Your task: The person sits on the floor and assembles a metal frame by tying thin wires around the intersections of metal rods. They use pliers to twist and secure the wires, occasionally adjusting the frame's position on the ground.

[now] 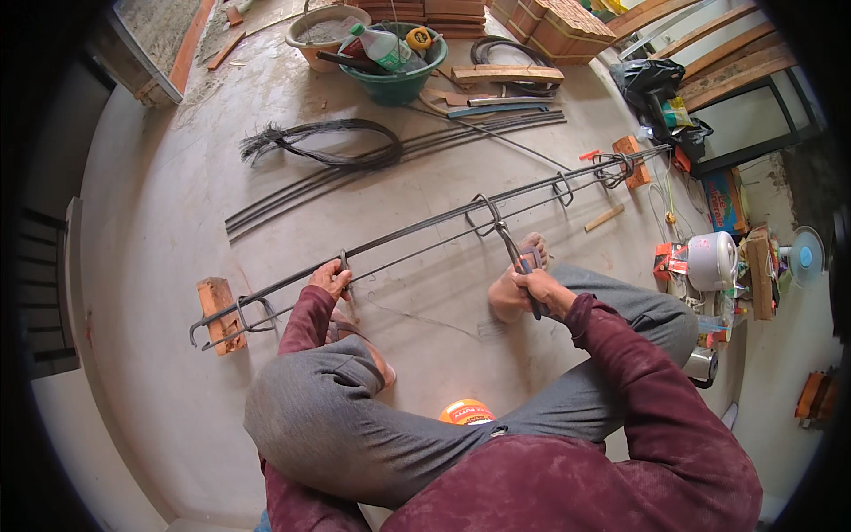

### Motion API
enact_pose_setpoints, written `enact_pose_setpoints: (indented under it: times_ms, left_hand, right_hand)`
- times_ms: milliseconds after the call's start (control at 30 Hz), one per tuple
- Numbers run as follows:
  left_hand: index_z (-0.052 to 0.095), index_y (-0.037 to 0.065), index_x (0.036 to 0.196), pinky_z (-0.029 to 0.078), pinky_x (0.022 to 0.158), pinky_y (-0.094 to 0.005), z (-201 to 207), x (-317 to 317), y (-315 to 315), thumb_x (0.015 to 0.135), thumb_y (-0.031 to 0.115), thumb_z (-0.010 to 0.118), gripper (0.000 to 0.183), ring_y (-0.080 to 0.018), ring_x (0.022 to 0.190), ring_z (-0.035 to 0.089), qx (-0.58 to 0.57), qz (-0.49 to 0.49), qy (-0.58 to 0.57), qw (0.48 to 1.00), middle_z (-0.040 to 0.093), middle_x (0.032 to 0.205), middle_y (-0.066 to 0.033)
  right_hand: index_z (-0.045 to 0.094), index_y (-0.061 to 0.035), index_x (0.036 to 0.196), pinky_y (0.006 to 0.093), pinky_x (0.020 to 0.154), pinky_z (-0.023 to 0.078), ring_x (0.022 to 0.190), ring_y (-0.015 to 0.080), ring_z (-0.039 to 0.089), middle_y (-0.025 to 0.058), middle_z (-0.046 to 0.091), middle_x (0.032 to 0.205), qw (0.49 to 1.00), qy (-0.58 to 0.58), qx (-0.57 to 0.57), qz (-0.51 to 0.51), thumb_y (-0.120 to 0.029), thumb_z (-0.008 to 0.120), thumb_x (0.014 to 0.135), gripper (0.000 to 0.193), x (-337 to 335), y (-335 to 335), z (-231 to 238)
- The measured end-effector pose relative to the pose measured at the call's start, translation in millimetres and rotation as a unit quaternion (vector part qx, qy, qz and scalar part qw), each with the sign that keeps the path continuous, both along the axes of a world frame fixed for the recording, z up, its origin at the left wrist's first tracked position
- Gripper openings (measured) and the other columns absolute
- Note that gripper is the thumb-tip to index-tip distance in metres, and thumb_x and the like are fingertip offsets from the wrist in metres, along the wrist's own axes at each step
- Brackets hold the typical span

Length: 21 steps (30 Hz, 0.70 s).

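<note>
A long bundle of thin steel rebars (396, 233) runs across in front of me, rising toward the far right. Bent steel stirrups hang around it. My left hand (331, 280) is closed on one stirrup (345, 266) left of the middle, close against the bars. In my right hand (547, 291) I grip a pair of end-cutting pincers (512, 244) by the handles. Their jaws point up and left, at another stirrup (481, 213) near the bundle's middle; whether they bite on wire is too small to tell. A further stirrup (257, 314) hangs near the hooked left end.
Wooden blocks (219, 310) prop the bundle's ends. Loose rods (425, 146) and a coil of tie wire (355, 146) lie beyond it. Farther back stands a green basin (397, 87) with a bottle and tape measure. An orange-lidded tub (467, 411) sits between my legs. A rice cooker (712, 261) stands right.
</note>
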<state>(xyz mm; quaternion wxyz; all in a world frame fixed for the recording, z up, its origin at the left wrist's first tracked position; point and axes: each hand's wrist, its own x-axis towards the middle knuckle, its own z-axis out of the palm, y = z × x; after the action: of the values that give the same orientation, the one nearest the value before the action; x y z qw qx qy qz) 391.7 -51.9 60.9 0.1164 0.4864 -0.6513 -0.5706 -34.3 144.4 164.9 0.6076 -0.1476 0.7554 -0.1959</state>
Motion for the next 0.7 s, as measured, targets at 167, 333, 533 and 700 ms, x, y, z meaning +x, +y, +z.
enact_pose_setpoints:
  times_ms: [167, 333, 533, 700]
  left_hand:
    - [0.056, 0.002, 0.084, 0.051, 0.054, -0.0311, 0.8, -19.0, 1.3, 0.090, 0.022, 0.057, 0.021, -0.0180, 0.054, 0.065, -0.004, 0.002, 0.023, 1.000, 0.063, 0.073, -0.0070]
    - [0.056, 0.003, 0.085, 0.050, 0.054, -0.0322, 2.2, -0.5, 4.4, 0.090, 0.024, 0.056, 0.021, -0.0187, 0.054, 0.066, -0.036, -0.003, -0.042, 0.998, 0.063, 0.072, -0.0072]
    - [0.055, 0.003, 0.082, 0.050, 0.056, -0.0319, -5.3, -11.9, 5.1, 0.089, 0.027, 0.057, 0.025, -0.0186, 0.053, 0.066, -0.028, 0.005, 0.002, 1.000, 0.062, 0.070, -0.0079]
    - [0.056, 0.004, 0.081, 0.050, 0.057, -0.0328, 3.7, -16.8, 4.7, 0.088, 0.028, 0.058, 0.025, -0.0182, 0.054, 0.066, -0.051, -0.008, -0.025, 0.998, 0.062, 0.068, -0.0075]
  right_hand:
    - [0.058, -0.0020, 0.086, 0.0353, 0.048, 0.045, 0.053, 0.0223, 0.055, 0.0060, 0.054, 0.064, 0.975, 0.008, 0.004, 0.221, -0.027, 0.062, 0.088, 0.025, -35.8, 34.6, -92.8]
    - [0.054, 0.0000, 0.110, 0.0344, 0.050, 0.050, 0.062, 0.0235, 0.063, 0.0106, 0.061, 0.074, 0.999, -0.001, -0.031, 0.023, -0.018, 0.060, 0.087, 0.029, 8.7, 33.5, -64.5]
    - [0.045, -0.0071, 0.118, 0.0386, 0.056, 0.060, 0.077, 0.0236, 0.065, 0.0119, 0.058, 0.096, 0.993, -0.017, 0.027, -0.115, -0.005, 0.047, 0.088, 0.029, 14.2, 0.5, 42.6]
    - [0.046, -0.0070, 0.114, 0.0427, 0.060, 0.062, 0.085, 0.0249, 0.062, 0.0119, 0.054, 0.098, 0.994, -0.001, 0.053, -0.094, -0.007, 0.049, 0.086, 0.028, 24.5, -14.8, 49.3]
